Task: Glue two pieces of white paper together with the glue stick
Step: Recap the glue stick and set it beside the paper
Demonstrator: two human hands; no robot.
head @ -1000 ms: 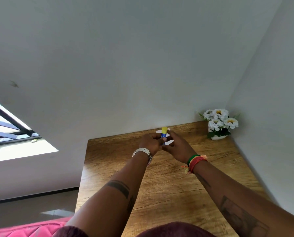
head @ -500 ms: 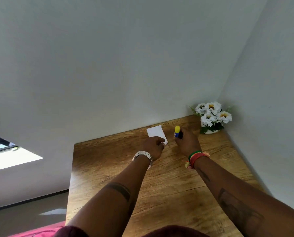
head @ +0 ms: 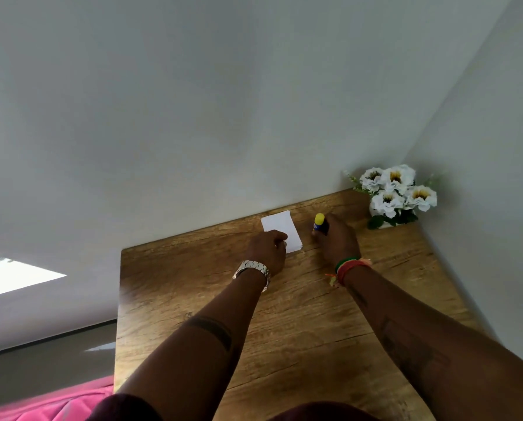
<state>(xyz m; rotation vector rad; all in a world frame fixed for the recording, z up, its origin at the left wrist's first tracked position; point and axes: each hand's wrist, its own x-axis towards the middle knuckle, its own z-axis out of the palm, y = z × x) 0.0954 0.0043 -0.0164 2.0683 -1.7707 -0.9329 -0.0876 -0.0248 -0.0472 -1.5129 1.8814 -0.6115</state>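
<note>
white paper point(head: 281, 230) lies flat on the tabletop point(head: 284, 329) near the far wall, and i can only make out one sheet; whether the second lies under it i cannot tell. my left hand point(head: 268, 249) is curled with its fingertips pressing the sheet's near left corner. my right hand point(head: 336, 241) is closed around the glue stick point(head: 319, 222), just right of the paper, yellow end up, base at or near the wood. from here i judge the step is setting up to apply glue. to do it well i'd keep the left fingertips pinning the corner, check the cap is off, and stroke away from the pinned edge so the sheet won't buckle. the flower pot point(head: 394, 196) sits well clear to the right.
</note>
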